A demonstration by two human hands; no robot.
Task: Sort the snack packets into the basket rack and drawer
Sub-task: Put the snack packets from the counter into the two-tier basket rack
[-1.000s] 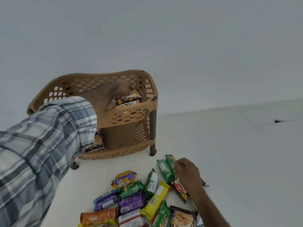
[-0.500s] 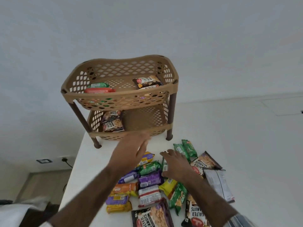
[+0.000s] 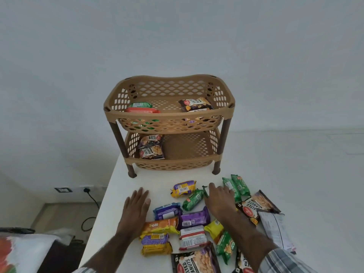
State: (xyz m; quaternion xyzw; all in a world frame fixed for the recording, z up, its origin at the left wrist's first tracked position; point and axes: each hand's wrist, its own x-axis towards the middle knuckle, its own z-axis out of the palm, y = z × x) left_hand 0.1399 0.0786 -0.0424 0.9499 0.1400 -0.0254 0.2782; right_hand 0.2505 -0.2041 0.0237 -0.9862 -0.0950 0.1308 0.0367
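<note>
Since a moment ago the left hand (image 3: 136, 210) has dropped from mid-air in front of the basket rack (image 3: 169, 123) to the white table (image 3: 295, 184), and the right hand (image 3: 220, 201) has slid a little over the packets; the rack now sits squarely in the middle of the head view.

The left hand lies flat, palm down, fingers straight and close together, on bare table just left of the packets; it grips nothing; its wrist edge touches the orange Treat packet (image 3: 160, 226). The right hand is palm down too, fingers loosely spread and slightly curled over the heap, beside a green packet (image 3: 192, 200); whether it has hold of anything under the palm I cannot tell.

The rack has two tiers on four dark legs; the top tier holds a red packet (image 3: 141, 110) with a green one (image 3: 138, 104) behind it on the left, and two peanut bags (image 3: 195, 104) on the right; the lower tier holds two peanut bags (image 3: 151, 146) stacked at its left side.

On the table lie the loose snack packets: two purple ones, one blue, one purple-and-yellow near the rack, a yellow stack at the front, a red-and-white one, several green ones, and peanut bags at the front edge and right; the exact total is hard to count where they overlap.
</note>
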